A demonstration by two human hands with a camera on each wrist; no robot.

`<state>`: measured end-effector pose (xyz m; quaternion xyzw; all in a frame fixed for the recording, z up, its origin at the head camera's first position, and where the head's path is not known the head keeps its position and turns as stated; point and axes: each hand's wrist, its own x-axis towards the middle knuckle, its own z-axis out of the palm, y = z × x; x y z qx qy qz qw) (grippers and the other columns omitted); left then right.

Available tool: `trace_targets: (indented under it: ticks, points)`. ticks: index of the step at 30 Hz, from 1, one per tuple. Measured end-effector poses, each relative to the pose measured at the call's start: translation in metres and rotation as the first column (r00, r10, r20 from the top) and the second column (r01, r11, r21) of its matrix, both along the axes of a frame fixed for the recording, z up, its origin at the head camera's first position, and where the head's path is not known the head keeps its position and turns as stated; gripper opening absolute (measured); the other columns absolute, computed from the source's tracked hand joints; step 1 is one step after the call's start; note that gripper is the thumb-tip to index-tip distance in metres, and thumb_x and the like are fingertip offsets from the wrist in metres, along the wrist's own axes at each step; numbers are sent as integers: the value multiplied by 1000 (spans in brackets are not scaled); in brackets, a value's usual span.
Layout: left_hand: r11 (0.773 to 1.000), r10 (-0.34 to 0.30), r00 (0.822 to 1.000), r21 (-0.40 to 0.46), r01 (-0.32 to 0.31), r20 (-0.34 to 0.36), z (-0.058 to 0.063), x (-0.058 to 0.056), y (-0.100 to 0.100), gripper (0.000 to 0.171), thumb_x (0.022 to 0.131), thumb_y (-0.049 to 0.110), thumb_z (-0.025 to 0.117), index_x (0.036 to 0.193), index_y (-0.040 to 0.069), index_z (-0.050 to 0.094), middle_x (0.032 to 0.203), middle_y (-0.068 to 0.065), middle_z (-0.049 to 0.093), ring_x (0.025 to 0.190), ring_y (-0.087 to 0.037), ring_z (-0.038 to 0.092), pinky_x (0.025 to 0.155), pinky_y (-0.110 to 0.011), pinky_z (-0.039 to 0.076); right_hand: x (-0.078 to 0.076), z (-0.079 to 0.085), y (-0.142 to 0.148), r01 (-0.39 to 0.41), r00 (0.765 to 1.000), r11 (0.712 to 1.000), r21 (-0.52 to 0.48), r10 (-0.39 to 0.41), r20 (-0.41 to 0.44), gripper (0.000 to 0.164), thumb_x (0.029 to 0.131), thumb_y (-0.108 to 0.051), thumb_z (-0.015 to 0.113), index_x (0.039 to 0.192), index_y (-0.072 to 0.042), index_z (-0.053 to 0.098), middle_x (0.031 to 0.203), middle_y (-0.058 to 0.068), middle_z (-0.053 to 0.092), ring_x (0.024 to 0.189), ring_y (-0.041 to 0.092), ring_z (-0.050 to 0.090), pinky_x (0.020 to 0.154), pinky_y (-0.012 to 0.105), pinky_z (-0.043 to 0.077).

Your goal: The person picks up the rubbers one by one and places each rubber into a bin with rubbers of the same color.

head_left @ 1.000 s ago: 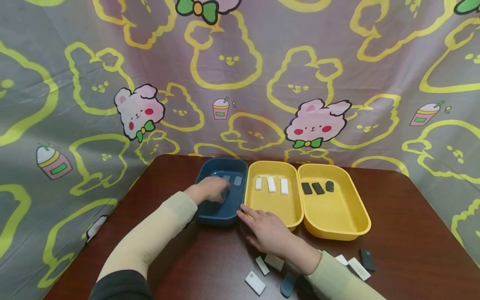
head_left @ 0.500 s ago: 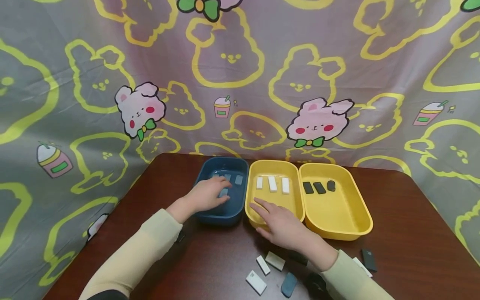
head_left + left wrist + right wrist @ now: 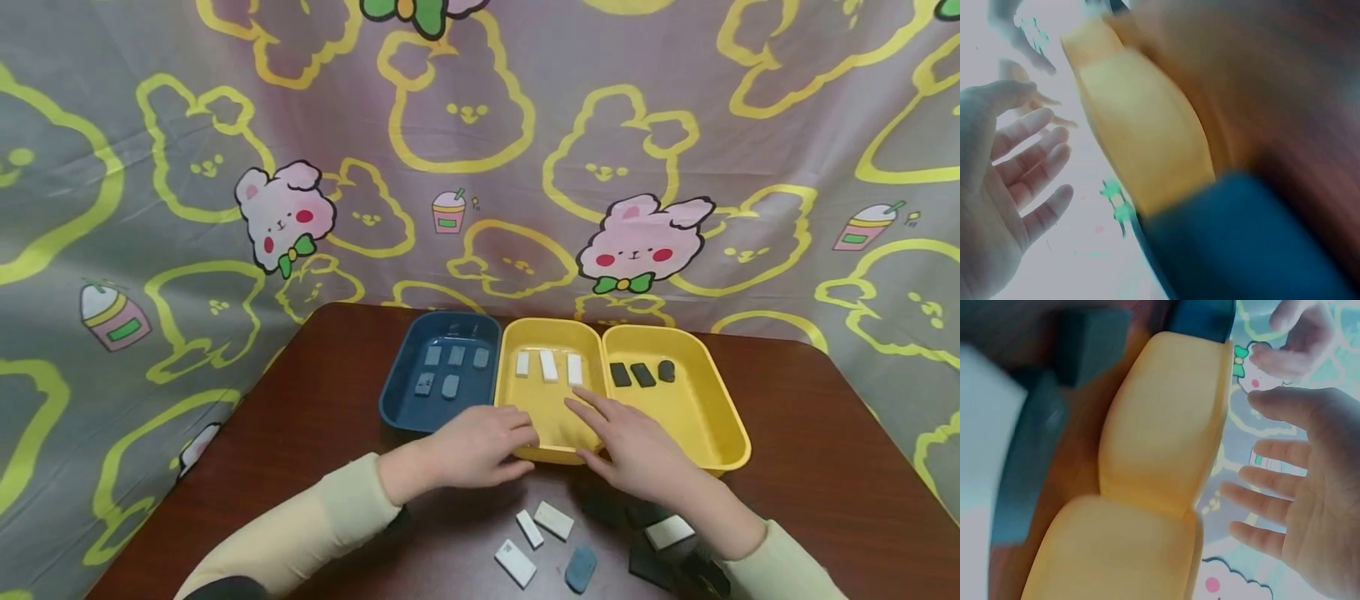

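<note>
My left hand point(image 3: 480, 446) is over the front left corner of the middle yellow bin point(image 3: 551, 408), fingers relaxed and holding nothing. In the left wrist view its fingers point(image 3: 1041, 156) are spread. My right hand point(image 3: 637, 446) hovers over the front of the two yellow bins, its fingers loosely extended; the right wrist view shows nothing in that palm point(image 3: 1319, 519). Several blue-grey eraser-like blocks point(image 3: 451, 387) lie in two rows in the blue bin point(image 3: 412, 412). White blocks point(image 3: 549, 366) stand in a row in the middle bin, and black ones point(image 3: 642, 375) in the right yellow bin point(image 3: 705, 417).
Loose blocks lie on the brown table point(image 3: 817, 450) before the bins: white ones point(image 3: 516, 564), a blue-grey one point(image 3: 581, 569) and dark ones point(image 3: 651, 568), partly under my right forearm. A patterned curtain point(image 3: 495, 92) hangs behind the table.
My left hand has left the blue bin, moving right and nearer me; a blue-grey block shows where it was. My right hand has shifted right along the yellow bins.
</note>
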<state>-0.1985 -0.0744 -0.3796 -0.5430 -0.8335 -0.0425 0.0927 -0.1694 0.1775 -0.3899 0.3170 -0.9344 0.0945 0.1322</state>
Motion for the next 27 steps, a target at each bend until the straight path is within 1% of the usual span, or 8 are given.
trace_targets:
  ticks: [3, 6, 9, 13, 16, 21, 24, 27]
  points:
    - [995, -87, 996, -44, 88, 25, -5, 10, 16, 24, 93, 37, 64, 107, 17, 66, 94, 8, 58, 85, -6, 53, 73, -20, 46, 7, 0, 12, 4, 1000, 1000, 5, -4, -12, 65, 81, -29, 79, 136, -5, 55, 137, 15, 53, 112, 31, 59, 90, 49, 48]
    - [980, -161, 984, -105, 168, 72, -10, 19, 29, 25, 95, 39, 61, 110, 19, 65, 95, 10, 57, 85, -3, 51, 72, -16, 42, 12, 0, 21, 25, 1000, 1000, 9, -24, -6, 64, 80, -29, 80, 135, -5, 56, 134, 14, 55, 112, 31, 59, 91, 50, 48]
    - [954, -226, 965, -168, 247, 137, -16, 28, 40, 30, 96, 42, 59, 115, 20, 64, 98, 11, 56, 86, 0, 48, 69, -12, 39, 17, 0, 29, 49, 999, 999, 12, -50, 19, 63, 81, -31, 79, 134, -7, 57, 132, 12, 56, 112, 31, 59, 91, 50, 48]
    - [915, -279, 938, -239, 324, 204, -25, 38, 49, 37, 95, 46, 59, 122, 21, 62, 105, 12, 56, 88, 2, 46, 67, -9, 37, 23, 0, 38, 67, 997, 998, 15, -68, 43, 62, 82, -33, 79, 134, -8, 57, 132, 11, 57, 113, 30, 59, 92, 51, 47]
    - [892, -289, 932, -291, 346, 220, -30, 44, 53, 44, 93, 49, 60, 128, 23, 59, 111, 13, 55, 92, 3, 45, 69, -10, 37, 26, 1, 42, 69, 997, 998, 10, -69, 41, 61, 82, -32, 78, 134, -9, 57, 132, 10, 57, 112, 30, 59, 92, 51, 47]
    - [860, -297, 937, -375, 347, 185, -37, 49, 57, 54, 91, 54, 60, 136, 25, 53, 112, 13, 51, 101, 2, 45, 74, -13, 38, 29, 1, 46, 64, 997, 998, 4, -64, 32, 58, 82, -30, 78, 132, -9, 59, 130, 9, 58, 110, 28, 60, 90, 51, 48]
    - [850, -313, 938, -395, 348, 151, -39, 51, 59, 55, 91, 54, 59, 137, 25, 52, 111, 12, 50, 103, 1, 44, 76, -13, 39, 31, -1, 48, 67, 997, 998, 5, -67, 34, 56, 82, -30, 78, 131, -9, 60, 129, 9, 58, 109, 28, 60, 89, 50, 48]
    - [849, -320, 939, -401, 345, 130, -41, 52, 60, 52, 92, 54, 58, 135, 25, 54, 110, 12, 50, 102, 1, 45, 78, -14, 40, 33, -3, 50, 74, 997, 997, 7, -74, 36, 55, 82, -30, 78, 130, -9, 61, 129, 9, 59, 109, 29, 60, 88, 51, 49]
